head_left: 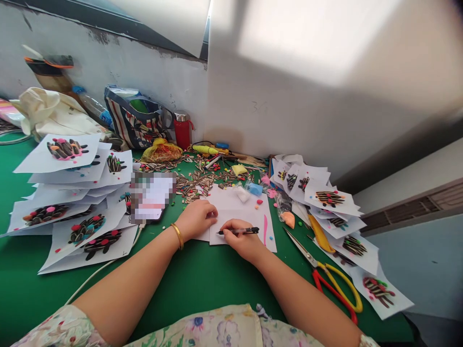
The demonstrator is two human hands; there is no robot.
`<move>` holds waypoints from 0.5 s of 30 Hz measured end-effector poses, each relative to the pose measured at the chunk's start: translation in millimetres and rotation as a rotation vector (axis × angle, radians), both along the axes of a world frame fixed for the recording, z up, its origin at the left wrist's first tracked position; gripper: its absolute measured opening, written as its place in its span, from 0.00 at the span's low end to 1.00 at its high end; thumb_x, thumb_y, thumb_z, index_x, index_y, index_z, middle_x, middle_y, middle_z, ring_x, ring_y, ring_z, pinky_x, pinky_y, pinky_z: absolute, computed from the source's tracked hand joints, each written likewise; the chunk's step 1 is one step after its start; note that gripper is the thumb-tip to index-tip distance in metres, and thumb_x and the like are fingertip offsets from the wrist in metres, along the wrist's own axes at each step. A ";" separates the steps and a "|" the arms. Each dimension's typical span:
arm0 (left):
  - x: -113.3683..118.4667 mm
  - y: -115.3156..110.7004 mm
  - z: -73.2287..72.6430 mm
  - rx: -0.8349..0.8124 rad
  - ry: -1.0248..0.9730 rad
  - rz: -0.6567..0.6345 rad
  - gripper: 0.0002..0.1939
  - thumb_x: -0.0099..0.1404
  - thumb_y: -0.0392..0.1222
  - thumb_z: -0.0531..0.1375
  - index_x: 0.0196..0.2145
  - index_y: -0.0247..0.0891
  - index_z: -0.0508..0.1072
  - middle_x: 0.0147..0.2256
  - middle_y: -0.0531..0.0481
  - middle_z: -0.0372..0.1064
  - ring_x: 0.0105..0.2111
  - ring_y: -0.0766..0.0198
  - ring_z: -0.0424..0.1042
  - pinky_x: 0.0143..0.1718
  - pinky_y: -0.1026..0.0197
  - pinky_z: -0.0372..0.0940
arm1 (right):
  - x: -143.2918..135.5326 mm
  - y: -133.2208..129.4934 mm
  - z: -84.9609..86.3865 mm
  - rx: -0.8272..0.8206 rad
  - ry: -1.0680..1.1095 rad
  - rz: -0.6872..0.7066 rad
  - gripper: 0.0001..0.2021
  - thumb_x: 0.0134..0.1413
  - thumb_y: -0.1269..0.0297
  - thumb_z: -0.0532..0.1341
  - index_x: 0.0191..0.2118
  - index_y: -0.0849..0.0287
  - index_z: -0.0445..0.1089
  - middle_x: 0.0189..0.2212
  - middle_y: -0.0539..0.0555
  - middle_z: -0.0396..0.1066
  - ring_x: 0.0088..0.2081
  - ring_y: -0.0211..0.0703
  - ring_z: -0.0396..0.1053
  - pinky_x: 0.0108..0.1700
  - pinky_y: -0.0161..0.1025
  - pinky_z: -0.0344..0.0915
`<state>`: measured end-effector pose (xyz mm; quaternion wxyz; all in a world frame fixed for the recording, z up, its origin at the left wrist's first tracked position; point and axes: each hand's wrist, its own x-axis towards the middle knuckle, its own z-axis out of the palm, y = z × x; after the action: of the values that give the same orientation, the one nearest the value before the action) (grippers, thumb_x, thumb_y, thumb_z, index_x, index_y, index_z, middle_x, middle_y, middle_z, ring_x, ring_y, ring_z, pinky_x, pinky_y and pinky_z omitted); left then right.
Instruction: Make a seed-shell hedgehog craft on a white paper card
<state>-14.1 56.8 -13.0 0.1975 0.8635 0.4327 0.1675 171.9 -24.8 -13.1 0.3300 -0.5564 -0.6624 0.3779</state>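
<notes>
My right hand grips a black pen, its tip slanting down to the left onto a white sheet of paper. On the left edge of that sheet rests my left hand, a gold bangle at the wrist, fingers lying on the paper and holding nothing; their tips are partly hidden. Beside my right hand, a pink clay strip lies on the sheet. Farther up sit a white clay lump, a blue clay lump and small coloured balls.
Stacks of seed-decorated papers stand left and right. Red-and-yellow scissors and a yellow utility knife lie right. Left of my hands is a cabled phone. Loose sunflower seeds, a red flask and a bag are behind.
</notes>
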 end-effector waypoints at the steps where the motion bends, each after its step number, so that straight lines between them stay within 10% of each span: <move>1: -0.2 0.4 1.1 -0.012 -0.023 0.000 0.05 0.61 0.41 0.61 0.33 0.40 0.78 0.32 0.49 0.72 0.37 0.59 0.69 0.40 0.58 0.60 | 0.4 0.4 -0.2 -0.011 0.011 -0.012 0.07 0.53 0.67 0.58 0.32 0.56 0.74 0.30 0.50 0.74 0.34 0.41 0.70 0.36 0.37 0.63; 10: -2.6 -6.3 14.1 -0.140 -0.091 -0.186 0.06 0.57 0.45 0.66 0.31 0.43 0.80 0.32 0.51 0.71 0.34 0.62 0.69 0.38 0.61 0.60 | 3.5 4.1 0.2 -0.133 0.212 -0.088 0.07 0.53 0.62 0.58 0.33 0.56 0.72 0.26 0.48 0.70 0.27 0.38 0.65 0.28 0.36 0.60; 15: -4.0 -1.4 14.8 -0.131 -0.289 -0.047 0.08 0.60 0.44 0.61 0.27 0.40 0.76 0.31 0.51 0.72 0.35 0.62 0.69 0.39 0.61 0.61 | 8.9 5.5 -3.4 -0.076 0.329 -0.113 0.14 0.54 0.60 0.58 0.46 0.56 0.68 0.28 0.48 0.68 0.29 0.38 0.66 0.32 0.36 0.64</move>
<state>-18.2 55.4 1.8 0.3172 0.8256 0.3896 0.2568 180.8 -19.3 -16.5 0.4334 -0.5356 -0.5523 0.4694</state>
